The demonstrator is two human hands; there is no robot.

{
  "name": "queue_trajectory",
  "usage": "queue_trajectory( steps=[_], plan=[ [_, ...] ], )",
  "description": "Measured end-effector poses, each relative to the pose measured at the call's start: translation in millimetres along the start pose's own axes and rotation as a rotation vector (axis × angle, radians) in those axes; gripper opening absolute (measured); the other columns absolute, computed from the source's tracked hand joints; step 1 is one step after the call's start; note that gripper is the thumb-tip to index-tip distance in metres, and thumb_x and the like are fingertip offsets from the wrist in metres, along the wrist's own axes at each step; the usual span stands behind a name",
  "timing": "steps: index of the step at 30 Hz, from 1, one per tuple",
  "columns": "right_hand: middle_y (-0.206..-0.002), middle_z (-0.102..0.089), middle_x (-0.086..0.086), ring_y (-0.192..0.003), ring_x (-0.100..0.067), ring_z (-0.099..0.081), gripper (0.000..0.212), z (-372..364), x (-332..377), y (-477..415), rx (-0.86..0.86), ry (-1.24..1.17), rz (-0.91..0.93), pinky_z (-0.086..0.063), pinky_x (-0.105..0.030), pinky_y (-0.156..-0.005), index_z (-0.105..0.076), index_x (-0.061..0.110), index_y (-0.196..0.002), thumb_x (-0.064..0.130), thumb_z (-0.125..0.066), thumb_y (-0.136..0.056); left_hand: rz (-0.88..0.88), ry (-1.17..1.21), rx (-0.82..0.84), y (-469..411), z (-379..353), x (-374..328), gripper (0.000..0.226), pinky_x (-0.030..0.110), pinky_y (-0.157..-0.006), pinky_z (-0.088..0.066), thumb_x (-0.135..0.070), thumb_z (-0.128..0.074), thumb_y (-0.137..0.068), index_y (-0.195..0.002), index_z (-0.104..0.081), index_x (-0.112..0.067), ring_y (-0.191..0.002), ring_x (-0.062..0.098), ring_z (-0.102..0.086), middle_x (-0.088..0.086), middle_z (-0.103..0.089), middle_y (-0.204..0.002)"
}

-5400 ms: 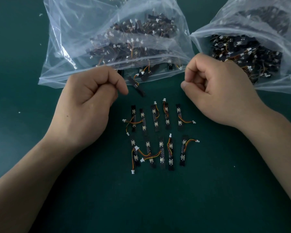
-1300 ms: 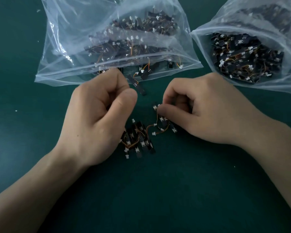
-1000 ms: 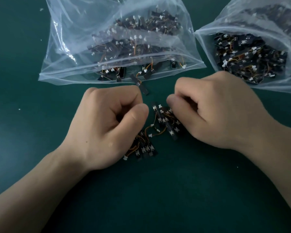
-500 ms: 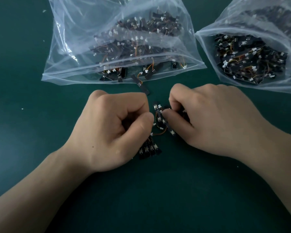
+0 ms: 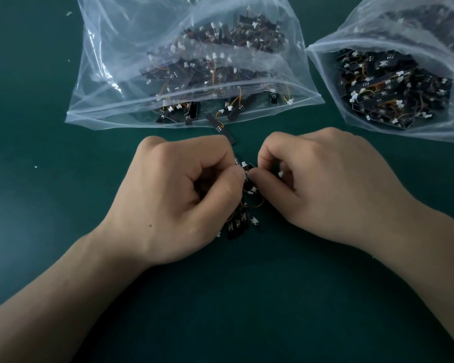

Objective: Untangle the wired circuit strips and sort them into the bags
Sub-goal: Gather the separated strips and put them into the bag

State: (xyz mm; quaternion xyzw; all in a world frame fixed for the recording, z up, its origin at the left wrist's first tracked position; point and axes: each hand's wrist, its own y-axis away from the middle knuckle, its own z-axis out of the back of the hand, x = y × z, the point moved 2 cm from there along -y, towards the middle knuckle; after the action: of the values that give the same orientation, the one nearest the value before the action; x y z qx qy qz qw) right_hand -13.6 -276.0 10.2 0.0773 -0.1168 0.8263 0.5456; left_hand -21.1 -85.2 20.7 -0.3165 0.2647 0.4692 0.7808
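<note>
Clamped on the circuit strips [image 5: 237,226], left grip [image 5: 178,203] and right grip [image 5: 323,184] now touch thumbs at centre frame; two clusters have merged.

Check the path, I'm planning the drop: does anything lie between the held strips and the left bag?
Only a loose strip, half out of the bag's mouth, beyond the left hand gripping the strips.

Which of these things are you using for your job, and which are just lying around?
For the job: left hand, right hand, both pinching the bunch of wired circuit strips; left bag, right bag, both holding strips; loose strip by the left bag's mouth.
Just lying about: white specks on the green table.
</note>
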Motion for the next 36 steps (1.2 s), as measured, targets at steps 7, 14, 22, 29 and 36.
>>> queue_trajectory(
  steps=[7,14,22,29,36],
  plan=[
    [-0.076,-0.063,0.008,-0.067,-0.029,-0.063,0.047,5,16,5,0.029,0.005,0.022,-0.043,-0.037,-0.055,-0.057,0.028,-0.093,0.066,-0.028,-0.095,0.0,0.027,-0.032,1,-3,3,0.024,0.036,-0.05,-0.04,-0.016,-0.059,-0.091,-0.068,-0.062,-0.011,-0.052,0.025,-0.052,0.002,-0.057,-0.054],
    [-0.085,-0.062,0.016,-0.073,-0.019,-0.065,0.074,3,23,7,0.068,0.031,0.039,-0.039,-0.033,-0.054,-0.048,0.035,-0.099,0.1,-0.035,-0.068,0.052,0.197,0.026,-1,-3,12,0.031,0.047,-0.06,-0.052,-0.031,-0.053,-0.091,-0.079,-0.071,-0.01,-0.069,0.034,-0.065,0.004,-0.07,-0.074],
    [-0.081,-0.061,0.013,-0.068,-0.023,-0.063,0.037,-4,10,4,-0.004,0.062,0.086,-0.042,-0.032,-0.052,-0.052,0.032,-0.102,0.066,-0.042,-0.092,-0.022,0.17,-0.205,-3,2,14,0.019,0.026,-0.059,-0.039,-0.015,-0.055,-0.095,-0.079,-0.063,-0.009,-0.063,0.016,-0.051,-0.006,-0.059,-0.07],
    [-0.083,-0.063,0.014,-0.065,-0.018,-0.058,0.034,2,-17,-6,0.027,-0.014,0.187,-0.037,-0.031,-0.056,-0.062,0.029,-0.105,0.057,-0.047,-0.095,0.051,-0.225,-0.05,-7,-5,24,0.028,0.03,-0.083,-0.047,-0.015,-0.056,-0.08,-0.103,-0.071,-0.021,-0.09,0.014,-0.056,-0.011,-0.06,-0.094],
    [-0.08,-0.06,0.016,-0.064,-0.013,-0.052,0.034,0,-22,-8,0.027,-0.05,0.194,-0.033,-0.029,-0.056,-0.062,0.029,-0.105,0.058,-0.047,-0.095,0.041,-0.203,-0.025,-7,-4,21,0.02,0.032,-0.08,-0.049,-0.015,-0.063,-0.084,-0.098,-0.074,-0.024,-0.088,0.014,-0.06,-0.014,-0.065,-0.088]
  ],
)
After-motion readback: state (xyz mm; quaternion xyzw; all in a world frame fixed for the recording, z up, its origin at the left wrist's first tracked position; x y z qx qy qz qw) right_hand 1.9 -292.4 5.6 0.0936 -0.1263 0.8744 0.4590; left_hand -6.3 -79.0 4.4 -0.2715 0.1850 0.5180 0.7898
